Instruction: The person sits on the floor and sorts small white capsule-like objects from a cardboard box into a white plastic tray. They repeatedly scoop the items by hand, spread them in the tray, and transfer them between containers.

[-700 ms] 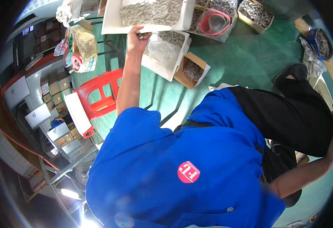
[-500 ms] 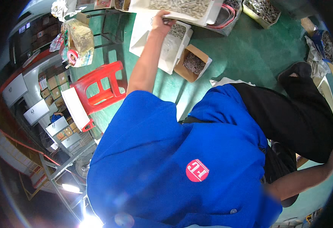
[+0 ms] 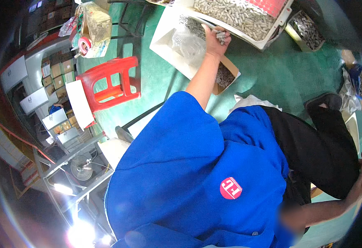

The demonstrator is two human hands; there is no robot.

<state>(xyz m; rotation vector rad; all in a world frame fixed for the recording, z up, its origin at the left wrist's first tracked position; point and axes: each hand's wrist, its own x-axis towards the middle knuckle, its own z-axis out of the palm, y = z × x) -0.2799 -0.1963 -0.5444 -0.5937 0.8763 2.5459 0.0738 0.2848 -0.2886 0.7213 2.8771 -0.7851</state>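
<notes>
Left hand (image 3: 216, 45) grasps some pieces (image 3: 220, 36) by the tray (image 3: 262, 44), so cup 'em snug, can't tell if right hand (image 3: 360, 180) grips anything

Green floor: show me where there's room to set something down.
The floor is bare between the red frame and the white bin, and between the cardboard box and the dark shoe. Crowded: around the left hand, where bin, box and the tray of pale pieces stand close.
</notes>
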